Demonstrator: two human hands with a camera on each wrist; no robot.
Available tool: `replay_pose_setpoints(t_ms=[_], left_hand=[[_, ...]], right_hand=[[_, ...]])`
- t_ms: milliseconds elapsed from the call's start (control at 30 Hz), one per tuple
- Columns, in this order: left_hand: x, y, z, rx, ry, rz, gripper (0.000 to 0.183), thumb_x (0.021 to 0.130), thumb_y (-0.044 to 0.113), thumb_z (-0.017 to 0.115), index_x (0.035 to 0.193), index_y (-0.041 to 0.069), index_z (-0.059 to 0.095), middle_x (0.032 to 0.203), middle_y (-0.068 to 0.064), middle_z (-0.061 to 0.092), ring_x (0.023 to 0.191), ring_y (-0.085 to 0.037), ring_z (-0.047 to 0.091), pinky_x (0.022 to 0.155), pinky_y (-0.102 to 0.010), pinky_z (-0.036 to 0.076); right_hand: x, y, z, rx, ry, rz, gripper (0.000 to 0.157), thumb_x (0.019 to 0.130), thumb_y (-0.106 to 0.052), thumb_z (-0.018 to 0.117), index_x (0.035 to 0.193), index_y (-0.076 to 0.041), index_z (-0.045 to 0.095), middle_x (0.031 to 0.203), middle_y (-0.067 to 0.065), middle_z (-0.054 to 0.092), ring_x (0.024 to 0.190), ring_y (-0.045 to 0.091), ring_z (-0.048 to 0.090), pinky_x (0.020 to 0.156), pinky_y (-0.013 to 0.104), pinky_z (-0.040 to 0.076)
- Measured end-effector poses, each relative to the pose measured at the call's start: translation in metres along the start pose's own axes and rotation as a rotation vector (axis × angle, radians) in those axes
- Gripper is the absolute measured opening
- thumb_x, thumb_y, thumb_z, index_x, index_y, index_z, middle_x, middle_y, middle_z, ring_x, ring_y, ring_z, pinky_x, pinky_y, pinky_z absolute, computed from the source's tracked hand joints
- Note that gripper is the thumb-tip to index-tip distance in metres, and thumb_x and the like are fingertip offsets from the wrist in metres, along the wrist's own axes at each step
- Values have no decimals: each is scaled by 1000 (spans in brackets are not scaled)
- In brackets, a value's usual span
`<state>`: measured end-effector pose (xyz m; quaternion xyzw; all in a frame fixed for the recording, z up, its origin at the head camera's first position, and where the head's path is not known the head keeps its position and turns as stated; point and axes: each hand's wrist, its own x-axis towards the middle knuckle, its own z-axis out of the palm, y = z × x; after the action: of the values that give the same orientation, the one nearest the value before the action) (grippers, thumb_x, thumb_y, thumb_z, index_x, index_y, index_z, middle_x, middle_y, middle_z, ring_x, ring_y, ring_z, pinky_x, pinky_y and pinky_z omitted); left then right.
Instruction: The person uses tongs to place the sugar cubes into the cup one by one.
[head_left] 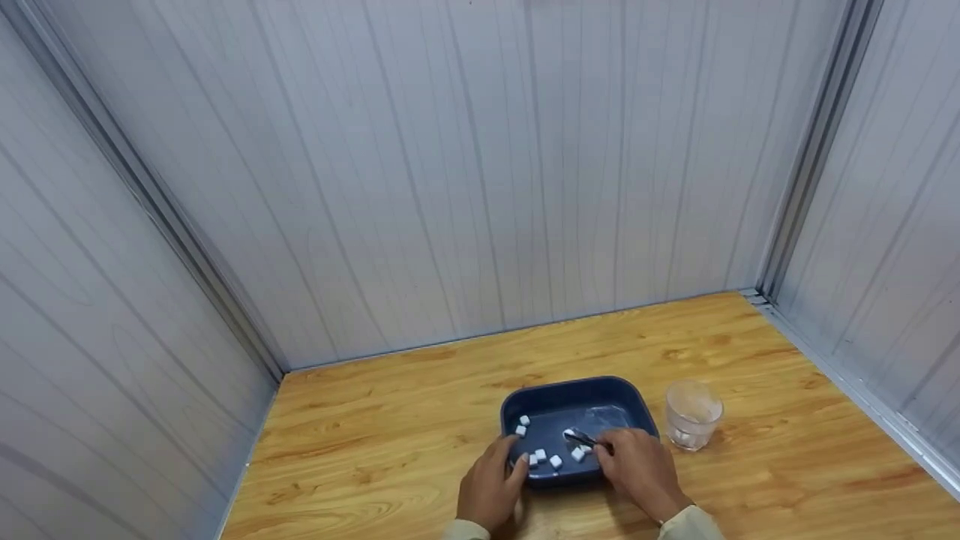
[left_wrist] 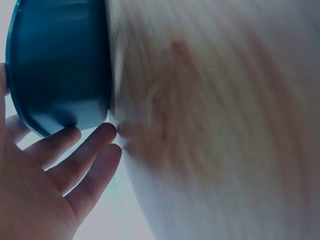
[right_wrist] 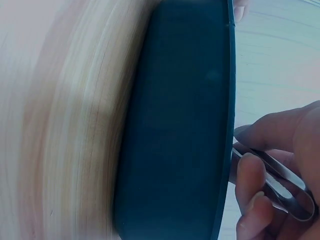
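Note:
A dark blue rectangular tray (head_left: 574, 393) stands on the table with several small white cubes (head_left: 556, 462) scattered in it. My left hand (head_left: 489, 484) holds the tray's near left corner, thumb at the rim and fingers against the outer wall; these fingers also show in the left wrist view. Over the tray's right side, my right hand (head_left: 637, 466) pinches small metal tongs (right_wrist: 285, 192) with a rounded bend at the back. Their tips are at a white cube (head_left: 569, 433) inside the tray; whether they grip it I cannot tell.
A clear drinking glass (head_left: 694, 416) stands right of the tray, with something whitish at its bottom. The wood-patterned table (head_left: 360, 442) meets pale panel walls (head_left: 450, 187) at the back and sides.

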<state>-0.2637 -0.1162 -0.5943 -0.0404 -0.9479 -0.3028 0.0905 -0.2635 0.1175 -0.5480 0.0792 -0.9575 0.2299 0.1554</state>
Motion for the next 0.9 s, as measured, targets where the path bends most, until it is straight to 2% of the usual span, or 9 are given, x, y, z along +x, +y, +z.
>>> replay_pose_setpoints(t_ms=[200,367,633,733,900], left_hand=[[0,1,0,-6,-5,-8,38,91,45,53,125,29,56,128,3,54,114,-20,53,91,-44,42],[0,1,0,-4,-6,-9,38,91,46,53,124,29,56,127,4,55,114,-19,53,91,-43,43],[-1,0,0,2,19,23,37,91,45,52,124,28,56,126,5,55,112,-19,54,89,-42,44],[-1,0,0,-2,21,22,37,91,46,52,124,29,56,126,5,55,112,-19,54,90,-42,44],[-2,-1,0,17,50,62,38,91,44,53,124,26,57,124,4,57,108,-19,56,85,-42,46]], right_hand=[[0,0,-1,4,2,16,6,75,-26,73,79,-23,74,76,-9,67,68,11,61,58,39,47],[-1,1,-2,10,13,11,5,75,-25,73,78,-23,74,74,-10,66,66,10,60,57,38,47],[-1,3,-7,15,2,19,7,76,-24,72,82,-22,75,76,-9,67,66,10,59,55,37,46],[-2,4,-8,7,16,21,9,76,-25,72,83,-22,75,79,-7,68,70,13,62,56,39,47],[-4,6,-11,0,53,11,7,75,-24,71,80,-22,75,76,-7,67,66,14,61,52,37,45]])
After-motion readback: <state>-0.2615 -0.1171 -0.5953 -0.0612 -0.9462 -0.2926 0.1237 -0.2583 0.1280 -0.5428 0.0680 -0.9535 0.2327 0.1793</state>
